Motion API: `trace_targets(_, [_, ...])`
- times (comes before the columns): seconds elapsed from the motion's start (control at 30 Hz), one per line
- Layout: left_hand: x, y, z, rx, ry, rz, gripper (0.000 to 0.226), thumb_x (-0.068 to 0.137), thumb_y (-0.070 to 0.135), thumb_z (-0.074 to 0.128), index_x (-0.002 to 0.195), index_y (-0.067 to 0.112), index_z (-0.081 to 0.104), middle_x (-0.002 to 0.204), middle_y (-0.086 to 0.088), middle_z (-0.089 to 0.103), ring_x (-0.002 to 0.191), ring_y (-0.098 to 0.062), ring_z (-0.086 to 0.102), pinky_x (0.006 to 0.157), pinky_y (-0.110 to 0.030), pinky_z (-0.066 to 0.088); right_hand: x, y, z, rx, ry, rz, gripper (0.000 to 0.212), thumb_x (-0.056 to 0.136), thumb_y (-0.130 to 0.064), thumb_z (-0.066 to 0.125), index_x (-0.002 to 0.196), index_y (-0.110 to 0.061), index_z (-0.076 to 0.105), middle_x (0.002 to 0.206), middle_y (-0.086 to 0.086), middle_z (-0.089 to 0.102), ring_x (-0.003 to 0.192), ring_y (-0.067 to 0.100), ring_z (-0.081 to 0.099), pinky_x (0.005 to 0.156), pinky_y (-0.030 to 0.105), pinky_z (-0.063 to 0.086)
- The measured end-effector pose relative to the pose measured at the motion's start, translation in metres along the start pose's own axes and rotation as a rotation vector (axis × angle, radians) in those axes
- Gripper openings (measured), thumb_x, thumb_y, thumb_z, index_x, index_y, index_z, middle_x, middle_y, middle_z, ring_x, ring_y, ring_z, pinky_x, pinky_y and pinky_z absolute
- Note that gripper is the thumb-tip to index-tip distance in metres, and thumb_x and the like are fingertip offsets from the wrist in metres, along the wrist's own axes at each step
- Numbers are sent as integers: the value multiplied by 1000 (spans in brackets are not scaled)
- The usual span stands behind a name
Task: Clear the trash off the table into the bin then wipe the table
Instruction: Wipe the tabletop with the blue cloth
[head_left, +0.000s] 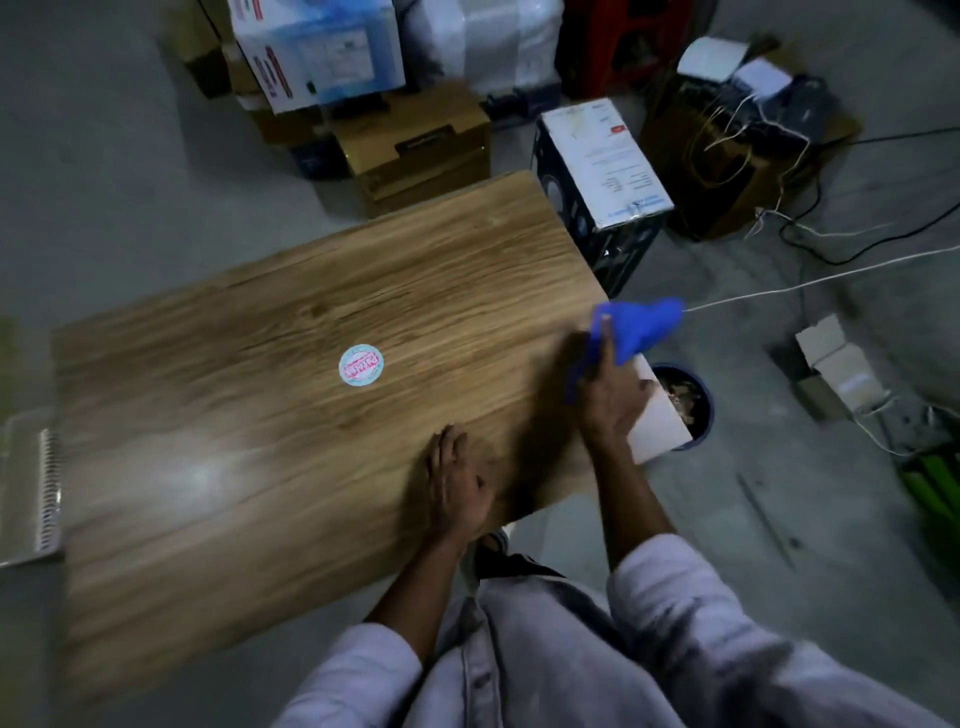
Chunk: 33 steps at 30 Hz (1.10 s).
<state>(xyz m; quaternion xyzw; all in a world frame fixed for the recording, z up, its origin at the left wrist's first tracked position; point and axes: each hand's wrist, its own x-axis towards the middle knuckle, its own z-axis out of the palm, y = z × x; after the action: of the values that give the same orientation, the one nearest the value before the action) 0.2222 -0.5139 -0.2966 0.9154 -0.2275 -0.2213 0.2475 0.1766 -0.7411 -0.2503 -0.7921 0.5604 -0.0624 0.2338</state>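
Your sleeves (691, 597), bottom; left hand (457, 483) flat on table (260, 467), right hand (608, 402) gripping blue cloth (641, 325), centre right: trash seemingly cleared, wiping remains

- To the left of the left hand (457, 483), the table (260, 415) surface is open across its width. A flat round sticker (361, 365) lies ahead-left of that hand.
- A strip of bare tabletop separates the two hands.
- The right hand (613, 400) is at the table's right edge. The blue cloth (641, 327) it grips projects ahead of it.
- Just right of the right hand, a white panel (660, 421) covers the near side of the bin (706, 415) mouth. The far side is open.
- Ahead of the right hand, a black-and-white box (602, 176) stands beside the table's far corner.
- Far left of the left hand, a ribbed metal object (36, 493) borders the table edge.
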Motion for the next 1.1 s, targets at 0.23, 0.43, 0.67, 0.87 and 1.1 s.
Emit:
trace_targets(0.23, [-70, -24, 5, -8, 96, -112, 49, 65, 10, 66, 113, 0, 64, 115, -25, 57, 113, -46, 51, 105, -49, 32, -167, 28, 55, -399, -600, -586, 59, 81, -57, 44, 138, -49, 57, 99, 10, 73, 75, 28, 67, 70, 36, 48])
trace_targets(0.43, [-117, -43, 0, 9, -5, -67, 47, 73, 8, 65, 121, 7, 65, 134, -18, 50, 128, -38, 43, 108, -41, 36, -139, 98, 27, -431, -191, -299, 56, 102, -26, 33, 155, -47, 31, 123, 20, 64, 108, 34, 63, 98, 47, 35])
trace_targets(0.67, [-123, -54, -7, 3, 1, -83, 37, 79, 7, 63, 116, 9, 67, 124, -15, 55, 123, -37, 46, 103, -38, 34, -136, 83, -27, -30, 177, 52, 59, 100, -33, 47, 157, -33, 33, 125, 28, 56, 115, 44, 56, 100, 53, 36])
trace_targets(0.87, [-129, -40, -7, -90, 45, -34, 42, 75, 3, 63, 117, 8, 64, 117, -17, 59, 117, -39, 49, 100, -44, 37, -196, 29, 19, -213, -99, -512, 70, 95, -38, 53, 157, -46, 22, 117, 13, 60, 101, 35, 60, 90, 47, 42])
trace_targets(1.1, [-105, -60, -21, -92, 40, -152, 41, 81, 14, 64, 121, 11, 63, 121, -19, 57, 122, -40, 46, 103, -43, 34, -147, 62, 12, -238, -156, -154, 52, 98, -43, 50, 149, -37, 41, 126, 16, 59, 108, 40, 63, 95, 49, 44])
